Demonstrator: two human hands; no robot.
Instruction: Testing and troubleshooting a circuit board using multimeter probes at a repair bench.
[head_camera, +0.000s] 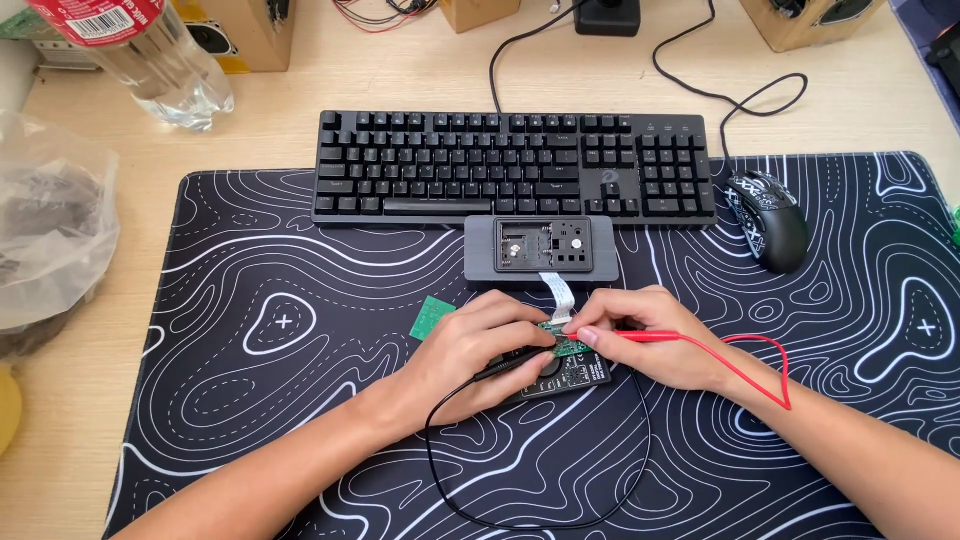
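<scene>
from the head view, the left hand is closed around a thin black test probe with a black wire, pinched between the fingers, with the tip pointing at a small green circuit board. the right hand is closed on a thin red test probe with a red wire, and its tip also points at that small board. the board sits between the two hands, right on top of a small black meter with a round dial, which lies on a big black desk mat with white wavy lines. the black wire makes a big loop on the mat below the hands, and the red wire curls by the right wrist.

just above the hands lies a flat grey box with an open square window, and a white flat ribbon cable hangs from it down toward the board. a second green board piece lies just left of the left hand.

behind the box is a long black keyboard. a black mouse with white lines sits to its right. on the light wooden bench at the far left are a clear plastic bottle and a crumpled clear plastic bag.
</scene>
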